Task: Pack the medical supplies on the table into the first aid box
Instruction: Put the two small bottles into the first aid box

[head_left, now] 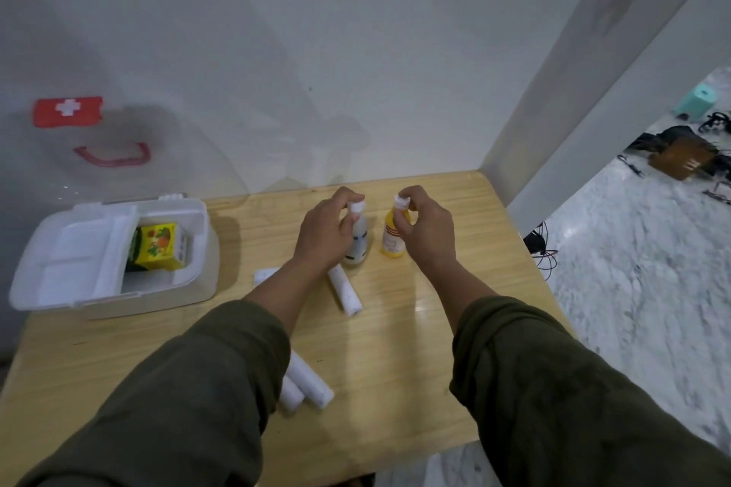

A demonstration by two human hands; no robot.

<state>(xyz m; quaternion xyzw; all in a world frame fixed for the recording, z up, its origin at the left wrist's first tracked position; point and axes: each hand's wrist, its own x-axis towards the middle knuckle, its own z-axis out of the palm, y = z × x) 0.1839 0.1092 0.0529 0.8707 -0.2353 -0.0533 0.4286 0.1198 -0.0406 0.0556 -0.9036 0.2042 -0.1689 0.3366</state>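
The white first aid box (197,269) stands open at the table's left, its clear lid (118,130) with a red cross leaning on the wall. Inside lie a white tray and a yellow carton (160,245). My left hand (328,229) grips the neck of a clear bottle (358,245) with a white cap. My right hand (425,229) grips the neck of a yellow bottle (391,241). Both bottles stand upright on the table. A white gauze roll (346,291) lies just in front of the clear bottle. Two more rolls (304,383) lie under my left forearm.
The wooden table (415,348) meets a white wall behind and a white pillar (573,91) at its right corner. A small white packet (265,275) lies partly under my left wrist. On the floor to the right lie cables, a brown box (682,156) and a teal cylinder (698,101).
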